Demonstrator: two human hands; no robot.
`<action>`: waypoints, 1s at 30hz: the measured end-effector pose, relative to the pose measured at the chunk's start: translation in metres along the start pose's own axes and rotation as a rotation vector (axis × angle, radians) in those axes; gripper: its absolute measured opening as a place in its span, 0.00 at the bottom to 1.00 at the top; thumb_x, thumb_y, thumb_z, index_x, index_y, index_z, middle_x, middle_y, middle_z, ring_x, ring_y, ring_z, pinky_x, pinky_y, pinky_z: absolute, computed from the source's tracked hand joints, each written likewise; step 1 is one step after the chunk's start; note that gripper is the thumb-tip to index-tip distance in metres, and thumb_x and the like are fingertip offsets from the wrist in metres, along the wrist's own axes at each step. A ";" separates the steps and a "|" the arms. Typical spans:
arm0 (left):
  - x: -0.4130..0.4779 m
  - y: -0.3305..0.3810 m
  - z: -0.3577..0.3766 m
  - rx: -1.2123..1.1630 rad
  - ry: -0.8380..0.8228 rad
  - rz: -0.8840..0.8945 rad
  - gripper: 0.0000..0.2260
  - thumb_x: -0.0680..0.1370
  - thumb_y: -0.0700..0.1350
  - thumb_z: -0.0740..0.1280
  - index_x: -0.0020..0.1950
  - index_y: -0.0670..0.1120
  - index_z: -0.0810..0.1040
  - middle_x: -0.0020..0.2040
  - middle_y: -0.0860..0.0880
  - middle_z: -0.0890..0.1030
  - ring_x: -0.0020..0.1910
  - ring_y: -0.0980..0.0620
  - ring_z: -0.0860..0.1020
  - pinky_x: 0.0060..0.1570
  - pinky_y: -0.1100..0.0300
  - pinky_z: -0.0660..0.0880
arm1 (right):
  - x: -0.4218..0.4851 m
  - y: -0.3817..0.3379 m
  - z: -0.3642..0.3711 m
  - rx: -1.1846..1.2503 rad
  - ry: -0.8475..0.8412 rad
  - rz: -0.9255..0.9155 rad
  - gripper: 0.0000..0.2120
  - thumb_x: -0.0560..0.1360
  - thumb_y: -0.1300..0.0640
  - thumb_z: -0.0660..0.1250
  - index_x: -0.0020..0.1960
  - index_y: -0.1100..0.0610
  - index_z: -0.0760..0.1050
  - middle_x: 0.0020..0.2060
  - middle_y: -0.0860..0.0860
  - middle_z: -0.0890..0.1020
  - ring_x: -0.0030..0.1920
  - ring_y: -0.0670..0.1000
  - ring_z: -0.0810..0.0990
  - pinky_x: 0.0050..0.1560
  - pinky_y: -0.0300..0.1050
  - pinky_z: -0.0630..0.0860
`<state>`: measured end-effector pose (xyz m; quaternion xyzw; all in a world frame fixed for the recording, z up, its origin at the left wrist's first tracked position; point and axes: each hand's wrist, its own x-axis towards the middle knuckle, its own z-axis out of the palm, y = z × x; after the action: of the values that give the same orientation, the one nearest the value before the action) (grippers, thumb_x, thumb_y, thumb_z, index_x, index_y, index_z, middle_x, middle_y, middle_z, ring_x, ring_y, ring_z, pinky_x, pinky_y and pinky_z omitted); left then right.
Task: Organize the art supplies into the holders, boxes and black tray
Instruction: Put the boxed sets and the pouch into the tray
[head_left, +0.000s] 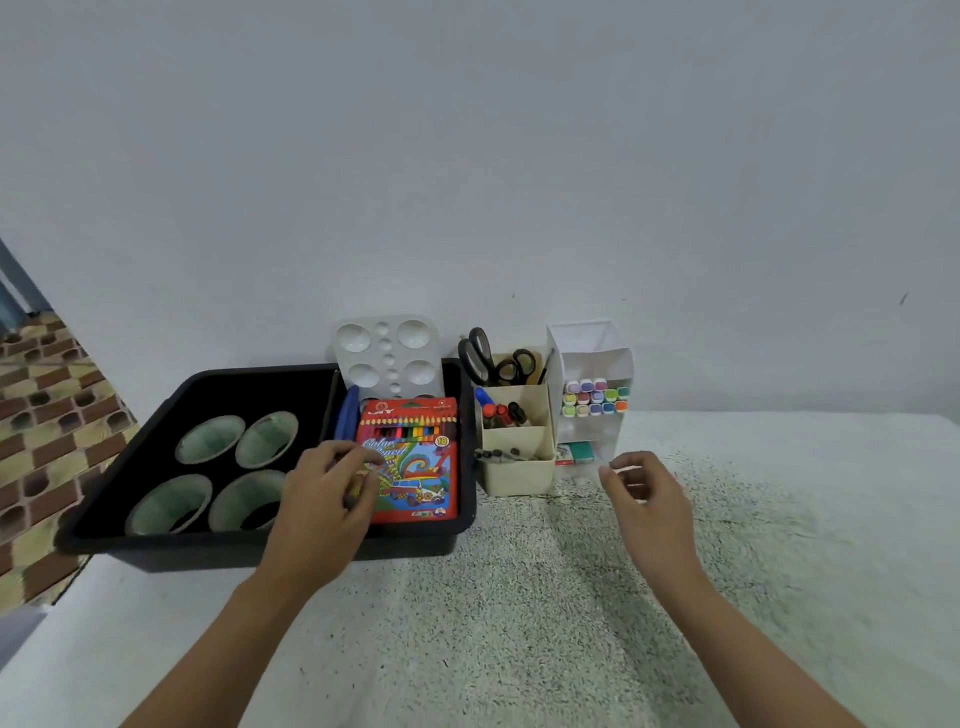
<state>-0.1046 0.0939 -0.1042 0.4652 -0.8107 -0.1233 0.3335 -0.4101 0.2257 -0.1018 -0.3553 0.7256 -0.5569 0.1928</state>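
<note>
Looks like the tail end of the tidy-up, with hardly anything loose in view. Black tray in the left middle of the frame, holding 4 green-lined cups, a red colour pencil box at its right end, and a white palette propped against the back rim.

Left hand low over the tray, fingers curled at the left edge of the pencil box, touching it or very nearly. Possibly pinching something small, impossible to tell through the blur. Right hand hovering above the bench just right of centre, fingers loosely bent, nothing in it. Just beyond it, a beige 3-compartment box with scissors in the back section. Right beside that, a white holder with pastel markers stacked cap-out.

Step in hand, at a guess: seating the pencil box flat in the tray. Next move: probably a gentle nudge or a plain letting-go, without bumping the cups just left of it, then a quick scan for strays.

Bench covered in something pale and speckled, kind of towel-like. Plain grey-blue wall filling the whole top half of the frame. Brick-pattern floor down the left edge.
</note>
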 end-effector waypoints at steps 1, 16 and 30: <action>-0.005 0.006 0.004 -0.034 -0.027 -0.007 0.10 0.80 0.52 0.65 0.58 0.50 0.80 0.58 0.54 0.73 0.60 0.52 0.71 0.54 0.49 0.77 | -0.003 0.002 -0.001 0.002 -0.041 0.007 0.03 0.79 0.54 0.69 0.48 0.52 0.77 0.38 0.52 0.82 0.39 0.53 0.80 0.32 0.38 0.73; -0.064 0.087 -0.023 -0.550 -0.107 -0.142 0.10 0.76 0.56 0.64 0.49 0.53 0.81 0.43 0.57 0.82 0.45 0.55 0.81 0.45 0.62 0.78 | -0.065 -0.007 -0.036 0.081 -0.260 -0.222 0.05 0.80 0.55 0.67 0.46 0.52 0.79 0.35 0.53 0.81 0.37 0.56 0.80 0.40 0.52 0.79; 0.039 0.089 0.029 -0.343 -0.103 -0.013 0.06 0.81 0.44 0.68 0.58 0.49 0.79 0.51 0.54 0.80 0.46 0.63 0.76 0.46 0.66 0.73 | 0.010 -0.042 0.032 -0.217 -0.244 -0.363 0.06 0.81 0.53 0.66 0.49 0.53 0.79 0.42 0.46 0.81 0.44 0.44 0.79 0.43 0.39 0.77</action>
<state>-0.1972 0.1060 -0.0637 0.3998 -0.7905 -0.2857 0.3655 -0.3826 0.1918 -0.0710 -0.5631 0.6766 -0.4543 0.1364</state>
